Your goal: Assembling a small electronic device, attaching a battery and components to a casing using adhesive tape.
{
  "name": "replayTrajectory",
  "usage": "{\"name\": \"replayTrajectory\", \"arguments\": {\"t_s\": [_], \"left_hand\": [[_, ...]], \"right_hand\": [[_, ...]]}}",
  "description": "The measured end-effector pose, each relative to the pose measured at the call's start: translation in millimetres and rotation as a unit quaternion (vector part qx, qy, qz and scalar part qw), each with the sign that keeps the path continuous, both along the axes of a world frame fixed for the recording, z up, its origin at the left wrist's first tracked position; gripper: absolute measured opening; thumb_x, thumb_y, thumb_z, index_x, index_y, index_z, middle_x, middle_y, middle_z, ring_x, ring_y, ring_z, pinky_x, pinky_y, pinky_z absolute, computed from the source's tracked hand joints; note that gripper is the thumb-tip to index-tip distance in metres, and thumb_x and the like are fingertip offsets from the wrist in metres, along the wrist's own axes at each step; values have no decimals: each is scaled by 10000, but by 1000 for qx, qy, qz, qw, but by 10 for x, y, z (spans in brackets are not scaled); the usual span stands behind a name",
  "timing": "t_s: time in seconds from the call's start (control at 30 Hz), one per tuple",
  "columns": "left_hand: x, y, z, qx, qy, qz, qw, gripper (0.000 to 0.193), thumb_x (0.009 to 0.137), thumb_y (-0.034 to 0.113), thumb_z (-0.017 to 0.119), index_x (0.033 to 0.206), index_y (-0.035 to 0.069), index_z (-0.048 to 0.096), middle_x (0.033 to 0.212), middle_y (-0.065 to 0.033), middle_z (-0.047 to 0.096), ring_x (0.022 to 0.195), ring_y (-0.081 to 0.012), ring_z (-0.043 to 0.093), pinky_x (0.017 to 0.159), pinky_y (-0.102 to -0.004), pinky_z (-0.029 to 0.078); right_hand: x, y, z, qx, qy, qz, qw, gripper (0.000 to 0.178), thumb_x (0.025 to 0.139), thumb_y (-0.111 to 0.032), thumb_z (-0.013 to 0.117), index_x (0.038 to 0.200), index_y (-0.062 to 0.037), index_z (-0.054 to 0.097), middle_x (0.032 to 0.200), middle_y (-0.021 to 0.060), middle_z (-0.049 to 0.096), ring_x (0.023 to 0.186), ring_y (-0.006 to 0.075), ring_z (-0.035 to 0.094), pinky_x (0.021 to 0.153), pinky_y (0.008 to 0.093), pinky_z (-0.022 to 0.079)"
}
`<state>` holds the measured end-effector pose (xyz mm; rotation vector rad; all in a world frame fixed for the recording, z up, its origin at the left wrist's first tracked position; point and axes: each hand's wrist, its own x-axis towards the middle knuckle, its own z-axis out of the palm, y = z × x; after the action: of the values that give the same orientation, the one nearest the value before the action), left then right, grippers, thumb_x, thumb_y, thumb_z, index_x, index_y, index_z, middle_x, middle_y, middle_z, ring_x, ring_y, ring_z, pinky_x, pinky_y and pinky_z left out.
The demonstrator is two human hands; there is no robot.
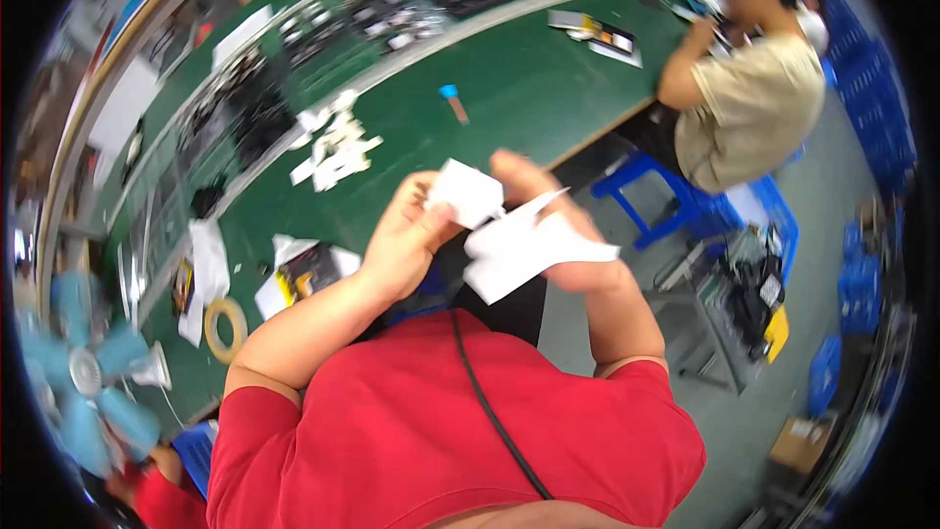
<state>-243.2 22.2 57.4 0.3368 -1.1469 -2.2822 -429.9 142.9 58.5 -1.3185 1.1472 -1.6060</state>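
Observation:
Over the front edge of the green table, both my hands are raised in front of my chest. My left hand (pixel 399 247) is closed with thumb and fingers around a small white squarish piece (pixel 468 192); its exact kind is hard to tell. My right hand (pixel 589 275), smeared by motion, holds a folded sheet of white paper (pixel 519 253) across its palm. The paper's creased flaps stick out toward both sides. Between the two white things is a narrow gap with a small dark spot.
On the green table (pixel 411 127) lie a pile of white pieces (pixel 338 149), a blue-topped tool (pixel 453 103) and a tape roll (pixel 225 329). A blue fan (pixel 86 372) stands at left. One co-worker (pixel 749 88) sits at right by a blue stool (pixel 641 191).

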Motion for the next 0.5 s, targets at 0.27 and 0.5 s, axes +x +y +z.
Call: {"name": "replayTrajectory", "arguments": {"t_s": [0.27,0.5], "left_hand": [[1109,-241,15,24,-63,173,983,298,1054,223,576,1258,41,459,1288,-141,589,1186,-244,631,1003,-422,562],[1414,-545,71,112,-43,199,973,263,1030,175,612,1218,13,527,1225,-123,647,1114,-223,671,959,-370,588]], "right_hand": [[394,-2238,300,112,9,140,984,500,879,-147,783,1293,59,591,1198,134,700,1081,214,674,966,355,530],[950,-2995,-221,-36,511,-127,849,651,844,-357,798,1330,16,578,1262,228,651,1101,325,663,974,412,512]]}}
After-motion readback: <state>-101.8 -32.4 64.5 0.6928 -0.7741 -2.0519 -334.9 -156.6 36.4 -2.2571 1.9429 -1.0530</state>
